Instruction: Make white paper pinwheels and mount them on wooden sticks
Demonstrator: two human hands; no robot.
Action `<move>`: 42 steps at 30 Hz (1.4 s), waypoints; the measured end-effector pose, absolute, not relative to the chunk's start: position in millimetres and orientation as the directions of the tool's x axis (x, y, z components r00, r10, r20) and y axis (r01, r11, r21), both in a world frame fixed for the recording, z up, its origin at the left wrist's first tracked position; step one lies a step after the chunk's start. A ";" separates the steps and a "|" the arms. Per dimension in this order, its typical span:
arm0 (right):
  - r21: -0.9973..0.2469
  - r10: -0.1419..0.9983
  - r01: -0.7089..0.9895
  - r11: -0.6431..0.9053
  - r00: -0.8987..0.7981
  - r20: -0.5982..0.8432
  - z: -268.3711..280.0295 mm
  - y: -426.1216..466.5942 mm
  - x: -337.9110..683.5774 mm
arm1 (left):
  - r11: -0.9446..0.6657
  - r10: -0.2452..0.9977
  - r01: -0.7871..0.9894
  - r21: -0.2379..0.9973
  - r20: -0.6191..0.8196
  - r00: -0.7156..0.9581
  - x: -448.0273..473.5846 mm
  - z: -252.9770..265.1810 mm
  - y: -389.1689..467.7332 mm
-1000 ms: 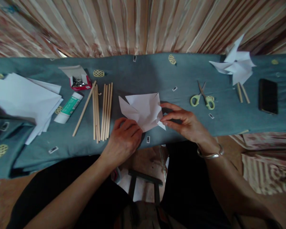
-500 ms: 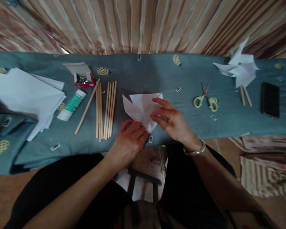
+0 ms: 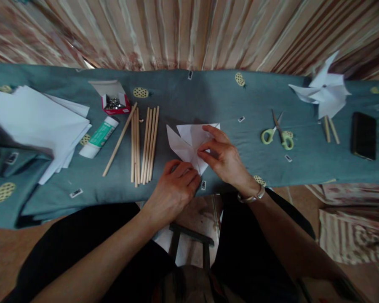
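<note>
Head view: one white paper sheet (image 3: 182, 147), cut and partly folded, at the middle of the bench (image 3: 221, 97) near its front edge, one pointed flap standing out toward the upper left. One left hand (image 3: 180, 185), fingers curled close together and laid on the near part of the sheet; whether the thumb grips beneath cannot be told. One right hand (image 3: 222, 158), thumb and forefinger pinching the paper near its centre, the other fingers bent above; silver bracelet (image 3: 252, 196) at the wrist. To the left of the sheet: wooden sticks in two upright-set groups, the nearer group (image 3: 150, 145) and the farther group (image 3: 135, 147), side by side; one single stick (image 3: 119, 141) lying aslant, its top against the farther group. Beyond these, one small red-and-white box (image 3: 117, 110), lid raised, filled with silvery metal pieces (image 3: 113, 103); one glue tube (image 3: 99, 136), white with green label, lying tilted; one stack of white paper (image 3: 41, 128), sheets fanned unevenly. To the right: one pair of scissors (image 3: 278, 131), green handles, blades slightly parted; one white paper pinwheel (image 3: 324, 89), two sticks (image 3: 331, 129) showing at its near side; one dark phone (image 3: 364, 135), flat. Bench covering blue-green, printed with yellow pineapples; striped curtain (image 3: 177, 33) behind.
</note>
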State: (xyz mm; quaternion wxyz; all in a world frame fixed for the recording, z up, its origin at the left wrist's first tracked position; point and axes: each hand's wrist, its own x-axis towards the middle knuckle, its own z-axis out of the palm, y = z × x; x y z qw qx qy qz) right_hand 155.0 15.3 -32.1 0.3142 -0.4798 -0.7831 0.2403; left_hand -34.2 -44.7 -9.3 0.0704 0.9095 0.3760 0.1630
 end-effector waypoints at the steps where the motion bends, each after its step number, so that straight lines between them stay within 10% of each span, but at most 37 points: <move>1: -0.676 0.902 0.601 0.426 -0.343 0.264 -32.4 15.5 154.9 | -0.708 0.707 0.660 0.251 0.241 0.665 -34.2 -9.3 -44.8; 42: -0.629 0.884 0.621 0.467 -0.356 0.304 -37.1 15.7 153.9 | -0.709 0.705 0.659 0.249 0.245 0.666 -34.0 -12.8 -45.7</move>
